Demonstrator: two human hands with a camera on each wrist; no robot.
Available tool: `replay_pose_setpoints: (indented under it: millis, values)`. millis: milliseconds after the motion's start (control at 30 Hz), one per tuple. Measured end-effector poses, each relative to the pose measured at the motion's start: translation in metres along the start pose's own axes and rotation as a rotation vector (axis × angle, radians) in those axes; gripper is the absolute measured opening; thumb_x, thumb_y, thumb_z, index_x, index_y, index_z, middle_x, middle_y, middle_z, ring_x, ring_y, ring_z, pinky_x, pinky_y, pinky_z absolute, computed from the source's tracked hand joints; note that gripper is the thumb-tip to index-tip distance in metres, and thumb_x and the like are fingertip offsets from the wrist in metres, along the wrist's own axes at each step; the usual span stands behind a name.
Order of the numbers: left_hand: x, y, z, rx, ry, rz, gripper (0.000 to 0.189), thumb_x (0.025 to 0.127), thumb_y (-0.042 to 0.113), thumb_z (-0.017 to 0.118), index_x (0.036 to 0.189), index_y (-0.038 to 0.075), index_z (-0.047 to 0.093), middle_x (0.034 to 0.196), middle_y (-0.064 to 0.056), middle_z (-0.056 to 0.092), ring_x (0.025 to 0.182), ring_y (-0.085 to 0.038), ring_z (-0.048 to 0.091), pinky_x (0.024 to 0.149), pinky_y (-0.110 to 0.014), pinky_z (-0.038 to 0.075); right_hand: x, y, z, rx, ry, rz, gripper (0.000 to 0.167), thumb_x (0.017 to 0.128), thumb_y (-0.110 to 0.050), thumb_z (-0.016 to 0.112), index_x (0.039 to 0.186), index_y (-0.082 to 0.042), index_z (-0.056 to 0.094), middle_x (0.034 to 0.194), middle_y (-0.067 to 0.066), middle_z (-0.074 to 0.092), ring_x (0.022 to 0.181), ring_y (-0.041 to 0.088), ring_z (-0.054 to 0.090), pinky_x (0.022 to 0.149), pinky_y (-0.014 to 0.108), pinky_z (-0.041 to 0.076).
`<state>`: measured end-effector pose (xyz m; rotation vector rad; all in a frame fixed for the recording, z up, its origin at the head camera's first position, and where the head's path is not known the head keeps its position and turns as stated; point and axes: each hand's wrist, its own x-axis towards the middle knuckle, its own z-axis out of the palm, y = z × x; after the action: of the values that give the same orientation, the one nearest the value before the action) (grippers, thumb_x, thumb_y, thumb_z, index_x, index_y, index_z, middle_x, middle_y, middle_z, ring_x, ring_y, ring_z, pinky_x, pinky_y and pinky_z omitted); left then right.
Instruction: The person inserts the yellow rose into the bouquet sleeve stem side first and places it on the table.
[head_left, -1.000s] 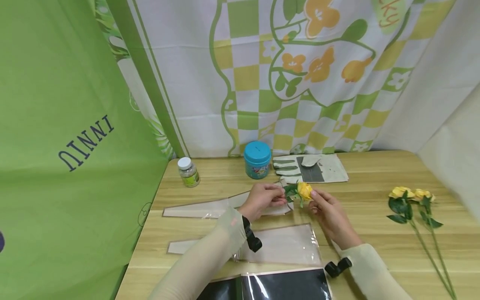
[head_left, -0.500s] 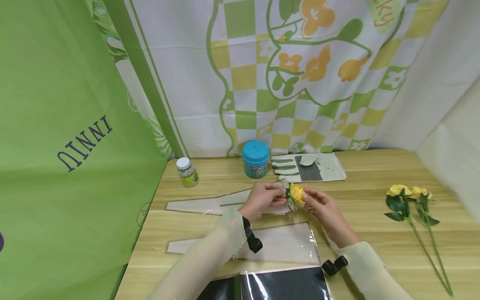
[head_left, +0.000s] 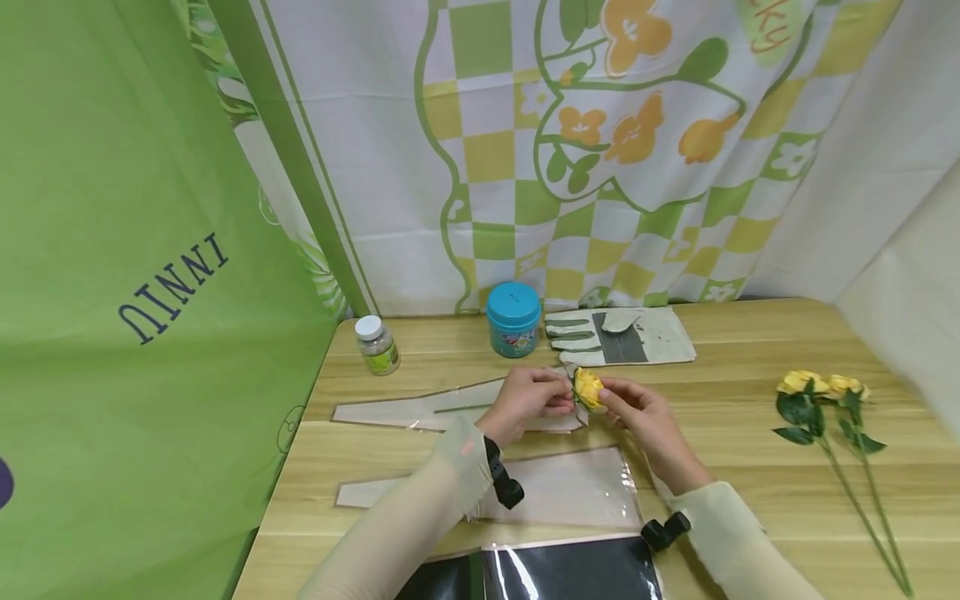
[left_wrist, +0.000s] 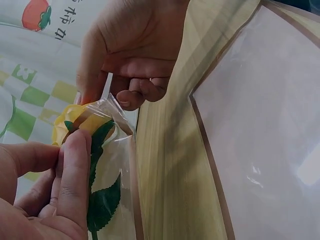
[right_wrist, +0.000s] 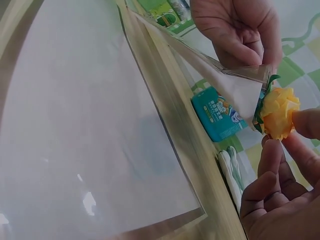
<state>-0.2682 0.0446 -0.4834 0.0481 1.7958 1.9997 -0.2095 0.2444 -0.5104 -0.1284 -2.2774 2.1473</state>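
Observation:
A single yellow artificial rose [head_left: 588,389] sits at the open end of a clear, brown-edged flower sleeve [head_left: 405,412]. Its green stem [head_left: 461,407] and leaves [left_wrist: 104,207] show through the film, inside the sleeve. My left hand [head_left: 525,400] pinches the sleeve's mouth beside the bloom, between thumb and fingers. From the right, my right hand [head_left: 652,429] holds the rose head [right_wrist: 280,112] between thumb and fingertips. In the right wrist view the bloom sticks out past the sleeve's edge.
Another flat sleeve [head_left: 562,487] lies nearer me, with a black sheet in clear film [head_left: 577,571] below it. Two yellow roses [head_left: 813,396] lie at the right. Behind stand a white-capped jar [head_left: 378,346], a blue tub [head_left: 514,321] and work gloves [head_left: 622,336].
My right hand has moved left with the rose, and its stem now reaches down inside the sleeve. My left hand has stayed at the sleeve's mouth.

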Motion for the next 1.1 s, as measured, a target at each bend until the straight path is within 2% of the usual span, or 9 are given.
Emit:
replay_pose_setpoints:
  millis: [267,400,600,733,900,1100]
  values:
    - [-0.001,0.003,0.001,0.000,-0.020,-0.009,0.005,0.094,0.003,0.071,0.096,0.000,0.075,0.086,-0.017,0.073,0.067,-0.018,0.072,0.067,-0.030,0.064,0.002,0.002,0.004,-0.092,0.019,0.024,0.047,0.098,-0.027,0.072,0.131,0.005,0.063,0.110,0.011,0.067,0.091,0.024,0.061,0.074,0.030,0.059]
    - [-0.002,0.005,0.001,-0.007,-0.023,-0.017,0.005,0.095,0.003,0.070,0.096,0.001,0.074,0.088,-0.017,0.073,0.068,-0.018,0.072,0.068,-0.030,0.064,0.004,0.002,0.006,-0.120,0.012,-0.011,0.045,0.097,-0.025,0.073,0.129,0.006,0.064,0.113,0.016,0.066,0.091,0.026,0.061,0.072,0.029,0.059]
    - [-0.002,0.007,-0.001,0.011,0.044,-0.004,0.006,0.095,0.004,0.070,0.099,0.001,0.074,0.087,-0.016,0.072,0.067,-0.017,0.071,0.067,-0.029,0.064,0.004,0.006,0.009,-0.205,0.002,-0.076,0.035,0.096,-0.020,0.074,0.122,0.002,0.069,0.109,0.017,0.065,0.075,0.020,0.057,0.059,0.023,0.052]
    - [-0.002,0.006,-0.001,0.016,0.033,0.001,0.006,0.095,0.003,0.070,0.098,0.001,0.075,0.086,-0.016,0.072,0.066,-0.017,0.071,0.067,-0.029,0.064,0.003,0.007,0.011,-0.255,-0.008,-0.102,0.033,0.096,-0.020,0.073,0.121,0.000,0.070,0.108,0.016,0.067,0.077,0.020,0.058,0.060,0.024,0.053]
    - [-0.005,0.006,0.002,0.005,0.012,-0.012,0.006,0.095,0.003,0.070,0.096,0.002,0.075,0.086,-0.016,0.073,0.066,-0.017,0.071,0.066,-0.030,0.064,0.006,0.007,0.013,-0.213,-0.010,-0.091,0.033,0.097,-0.022,0.074,0.118,0.002,0.066,0.109,0.018,0.067,0.086,0.022,0.063,0.068,0.027,0.057]
    - [-0.008,0.007,0.004,0.001,0.009,-0.009,0.012,0.096,0.005,0.069,0.105,-0.001,0.074,0.088,-0.016,0.073,0.069,-0.019,0.073,0.070,-0.032,0.064,0.007,0.007,0.014,-0.255,0.014,-0.076,0.035,0.096,-0.028,0.074,0.115,0.001,0.071,0.108,0.016,0.068,0.077,0.021,0.060,0.060,0.026,0.053]
